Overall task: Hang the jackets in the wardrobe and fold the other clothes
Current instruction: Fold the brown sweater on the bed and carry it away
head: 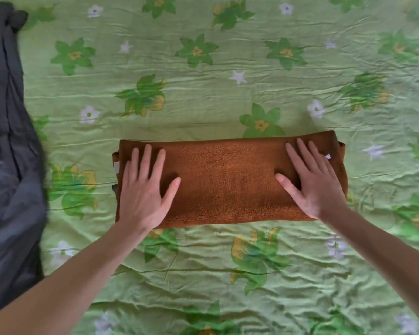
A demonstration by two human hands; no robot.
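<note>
On green floral bedsheet (228,274): left hand (143,189), right hand (312,182) flat, fingers spread, pressing folded brown garment (228,182); grip open.

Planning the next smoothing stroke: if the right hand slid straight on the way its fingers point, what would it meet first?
The right hand would cross the brown folded cloth's far edge, then meet only green floral bedsheet.

We are looking from one head camera, facing forward and steeply down, close over the bed (228,56); both forearms are entering from the bottom edge. No second view is sharing it.
</note>
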